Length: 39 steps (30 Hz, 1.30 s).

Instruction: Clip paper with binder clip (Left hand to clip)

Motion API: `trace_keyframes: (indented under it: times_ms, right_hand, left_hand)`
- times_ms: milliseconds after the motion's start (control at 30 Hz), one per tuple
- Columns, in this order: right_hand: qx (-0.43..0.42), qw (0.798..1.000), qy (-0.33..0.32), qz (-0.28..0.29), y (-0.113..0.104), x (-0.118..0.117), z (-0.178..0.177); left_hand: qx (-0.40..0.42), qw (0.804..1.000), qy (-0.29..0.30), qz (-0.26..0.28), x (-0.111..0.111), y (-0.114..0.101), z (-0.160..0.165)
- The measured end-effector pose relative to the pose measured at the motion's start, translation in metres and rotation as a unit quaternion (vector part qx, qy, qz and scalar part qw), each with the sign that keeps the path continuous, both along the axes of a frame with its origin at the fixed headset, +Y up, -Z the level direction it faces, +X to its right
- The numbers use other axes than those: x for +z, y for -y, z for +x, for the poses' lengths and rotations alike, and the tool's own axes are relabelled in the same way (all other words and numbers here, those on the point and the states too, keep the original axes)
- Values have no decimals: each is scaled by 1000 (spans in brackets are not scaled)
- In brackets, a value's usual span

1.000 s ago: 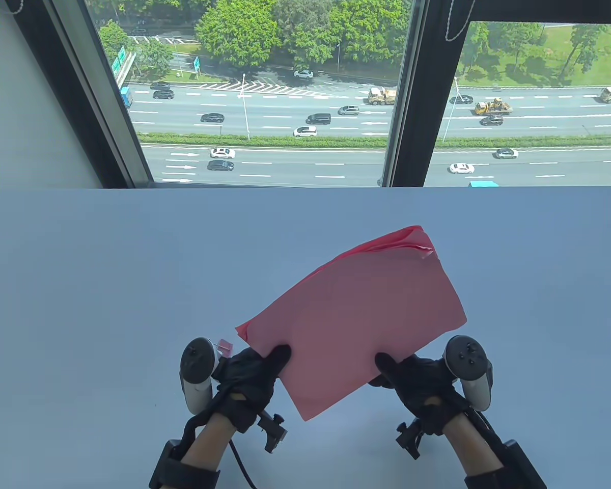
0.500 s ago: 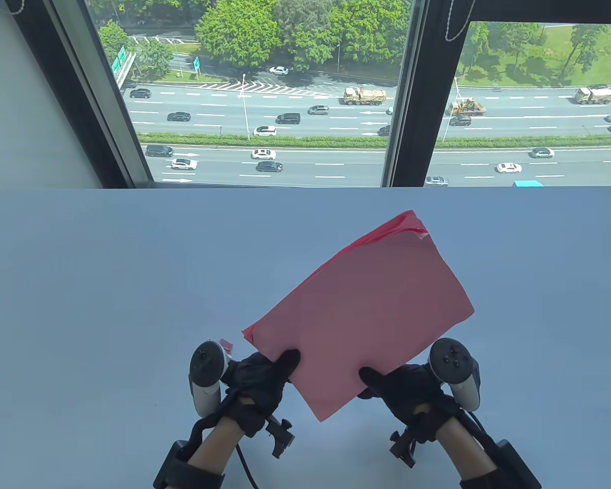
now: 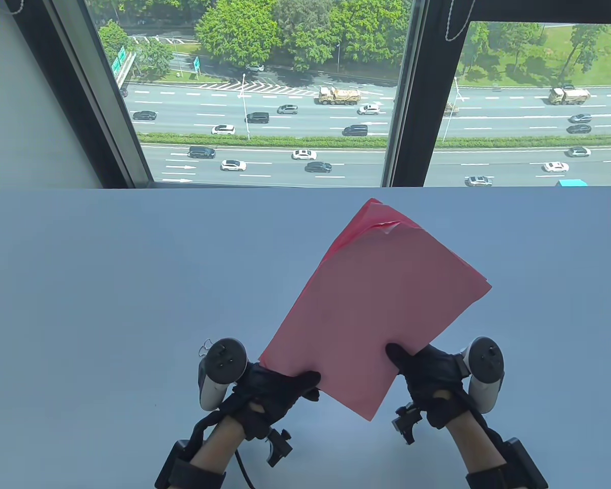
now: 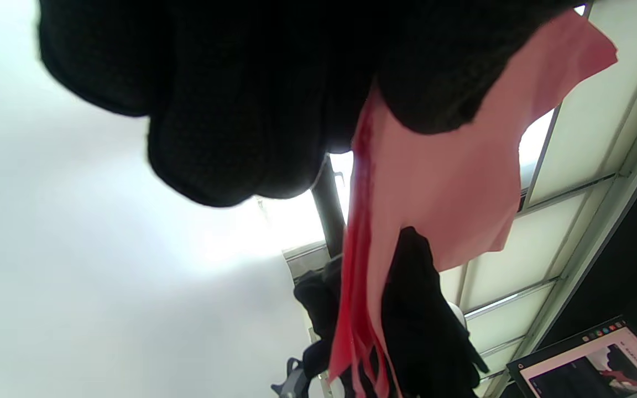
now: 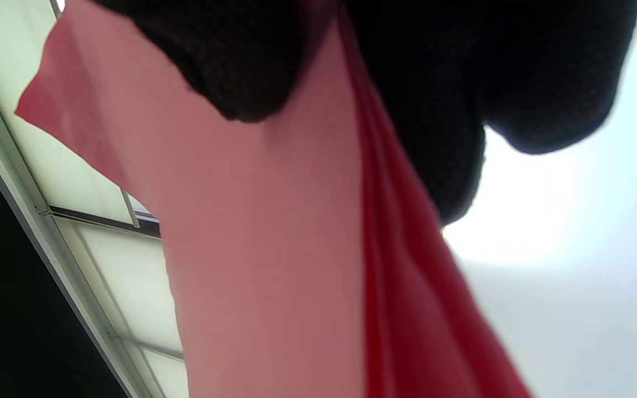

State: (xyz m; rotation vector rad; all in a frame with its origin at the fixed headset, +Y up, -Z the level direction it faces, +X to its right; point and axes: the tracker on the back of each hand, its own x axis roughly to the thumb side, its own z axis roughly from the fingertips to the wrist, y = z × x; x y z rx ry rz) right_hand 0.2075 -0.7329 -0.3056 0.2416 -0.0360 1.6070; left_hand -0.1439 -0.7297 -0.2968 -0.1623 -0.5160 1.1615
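A stack of pink paper sheets point(image 3: 382, 300) is held up off the white table point(image 3: 107, 285), tilted with one corner pointing to the far side. My left hand point(image 3: 305, 382) pinches its near left edge, thumb on top. My right hand point(image 3: 398, 356) pinches the near right edge, thumb on top. In the left wrist view the paper point(image 4: 440, 182) hangs between my gloved fingers point(image 4: 230, 110). In the right wrist view the paper point(image 5: 263, 249) fills the middle below my fingers point(image 5: 418, 83). Only a wire loop of the binder clip point(image 3: 204, 349) shows, beside the left hand's tracker point(image 3: 223, 364).
The table's far edge point(image 3: 305, 189) meets a large window with dark frames. A monitor corner point(image 4: 589, 365) shows low in the left wrist view.
Both hands have turned the paper stack so its far corner points more upright. The right hand moved right. The left hand moved right, and its tracker now covers most of the clip.
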Motion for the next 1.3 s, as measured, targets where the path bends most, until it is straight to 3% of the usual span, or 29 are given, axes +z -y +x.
trace_keyframes:
  times_ms: [100, 167, 300, 433, 533, 667, 1067, 1300]
  right_hand:
    - [11, 1000, 27, -4, -2, -4, 17]
    - [22, 999, 31, -14, -1, -6, 27]
    - [46, 998, 24, -34, 2, -10, 36]
    - [69, 996, -3, -51, 4, -11, 34]
    - [100, 992, -40, -67, 5, -12, 32]
    - [121, 990, -29, -60, 6, -12, 31]
    - [177, 979, -65, -82, 16, -13, 19]
    - [197, 973, -80, -95, 22, -13, 11]
  left_hand:
    - [-94, 987, -86, 102, -2, -19, -28]
    - [-143, 960, -182, 157, -2, -27, -51]
    - [-199, 921, -281, 181, -4, -26, -81]
    - [-240, 900, -318, 177, -8, -20, -94]
    - [-281, 885, -335, 156, -11, -16, -98]
    - [-337, 870, -347, 100, -15, -10, -104]
    - [-403, 837, -368, -29, -26, 9, -119]
    - [-435, 827, -350, -65, -30, 14, -116]
